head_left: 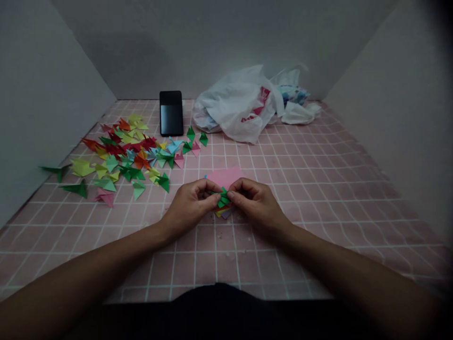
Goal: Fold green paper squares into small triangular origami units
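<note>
Both the left hand (191, 200) and right hand (260, 203), nearly closed, pinch a small green origami piece (223, 199) before me, over coloured paper sheets (225, 176).

- I'm seeing folded papers (142, 161) lying left on tablecloth (311, 189)
- Phone (171, 120) resting behind their right part, left of bag (231, 101)
- Held piece (223, 198) sitting over sheets (225, 176), between left hand (189, 203) and right hand (261, 204)

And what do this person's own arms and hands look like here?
The left hand and right hand are bare, five-fingered and ungloved. Both wrists show no watch or bracelet. The forearms have no visible sleeves, cables or clear markings.
</note>
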{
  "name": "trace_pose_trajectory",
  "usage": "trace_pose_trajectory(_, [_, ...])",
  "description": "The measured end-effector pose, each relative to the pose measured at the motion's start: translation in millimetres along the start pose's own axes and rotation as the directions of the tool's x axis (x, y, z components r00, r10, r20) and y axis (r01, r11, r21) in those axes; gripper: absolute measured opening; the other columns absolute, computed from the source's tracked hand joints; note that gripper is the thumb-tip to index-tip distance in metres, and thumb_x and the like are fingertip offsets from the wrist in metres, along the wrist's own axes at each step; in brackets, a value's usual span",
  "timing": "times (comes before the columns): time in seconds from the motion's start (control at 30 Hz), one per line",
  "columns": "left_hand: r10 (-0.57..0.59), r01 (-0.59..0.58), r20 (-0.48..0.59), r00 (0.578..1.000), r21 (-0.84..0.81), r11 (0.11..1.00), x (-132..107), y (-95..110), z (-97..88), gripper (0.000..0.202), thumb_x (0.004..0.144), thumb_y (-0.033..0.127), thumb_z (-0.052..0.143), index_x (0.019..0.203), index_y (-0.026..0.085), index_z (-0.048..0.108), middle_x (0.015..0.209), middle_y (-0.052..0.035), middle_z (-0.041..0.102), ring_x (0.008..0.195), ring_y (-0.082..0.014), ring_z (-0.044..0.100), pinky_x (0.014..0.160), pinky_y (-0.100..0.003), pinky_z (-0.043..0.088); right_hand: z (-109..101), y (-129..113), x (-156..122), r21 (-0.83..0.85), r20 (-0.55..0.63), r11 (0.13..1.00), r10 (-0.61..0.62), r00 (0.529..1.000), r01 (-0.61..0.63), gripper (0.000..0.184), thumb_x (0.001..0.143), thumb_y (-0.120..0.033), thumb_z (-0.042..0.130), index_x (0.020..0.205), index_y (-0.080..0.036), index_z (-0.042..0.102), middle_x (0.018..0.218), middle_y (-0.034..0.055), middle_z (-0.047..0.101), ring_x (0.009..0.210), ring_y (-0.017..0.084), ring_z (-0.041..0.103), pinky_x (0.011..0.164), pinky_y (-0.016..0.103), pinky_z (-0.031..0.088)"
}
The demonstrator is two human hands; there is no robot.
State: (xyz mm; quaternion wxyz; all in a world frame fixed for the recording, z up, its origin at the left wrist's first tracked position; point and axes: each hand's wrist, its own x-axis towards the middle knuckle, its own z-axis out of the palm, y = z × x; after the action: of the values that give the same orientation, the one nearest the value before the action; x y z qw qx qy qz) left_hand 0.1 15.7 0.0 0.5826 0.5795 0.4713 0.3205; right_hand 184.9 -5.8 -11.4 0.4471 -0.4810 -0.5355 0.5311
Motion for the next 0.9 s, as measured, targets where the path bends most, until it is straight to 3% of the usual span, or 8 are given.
trace_pose_trajectory(0.27, [0.072, -0.069, -0.008, 0.997, 0.184, 0.980, -1.1, 0.3, -2.0, 0.018, 0.078, 0.032, 0.067, 0.086, 0.016, 0.068, 0.068, 0.0010, 0.063, 0.062, -0.0112, 0.055, 0.057, -0.023, 0.042, -0.2, -1.9, -0.7, 0.017, 0.045, 0.999, 0.036, 0.998, -0.037, 0.020, 0.081, -0.036, 0.070, 0.076, -0.018, 0.062, 0.070, -0.0014, 0.059, 0.064, 0.012, 0.052, 0.061, 0.027, 0.041])
trace_pose_trajectory(0.43, [0.093, -0.090, -0.005, 0.996, 0.219, 0.972, -0.6, 2.5, -2.6, 0.014, 0.079, 0.030, 0.067, 0.084, 0.016, 0.068, 0.067, 0.0018, 0.063, 0.060, -0.0105, 0.053, 0.055, -0.022, 0.040, -1.4, -1.0, 0.7, -0.037, 0.075, 0.999, 0.005, 0.997, -0.002, 0.019, 0.082, -0.035, 0.069, 0.077, -0.018, 0.062, 0.072, -0.0006, 0.059, 0.065, 0.013, 0.052, 0.061, 0.028, 0.040])
trace_pose_trajectory(0.73, [0.073, -0.075, 0.017, 0.997, 0.148, 0.986, 0.6, 4.1, -2.3, 0.015, 0.078, 0.030, 0.070, 0.083, 0.016, 0.068, 0.073, -0.0001, 0.068, 0.064, -0.0113, 0.057, 0.059, -0.023, 0.043, -1.9, -3.0, -1.0, -0.148, 0.088, 0.988, -0.029, 0.996, 0.042, 0.018, 0.085, -0.035, 0.066, 0.078, -0.018, 0.063, 0.073, 0.0003, 0.061, 0.066, 0.013, 0.052, 0.061, 0.028, 0.040])
trace_pose_trajectory(0.9, [0.032, -0.027, 0.081, 0.996, -0.057, 0.998, 2.7, 1.5, -3.0, 0.021, 0.077, 0.031, 0.073, 0.090, 0.015, 0.068, 0.082, -0.0017, 0.070, 0.074, -0.0131, 0.065, 0.069, -0.024, 0.051, -1.9, -1.7, -0.3, -0.176, 0.048, 0.984, -0.021, 0.999, 0.029, 0.018, 0.084, -0.032, 0.065, 0.074, -0.019, 0.060, 0.071, 0.0000, 0.059, 0.067, 0.014, 0.052, 0.061, 0.028, 0.040])
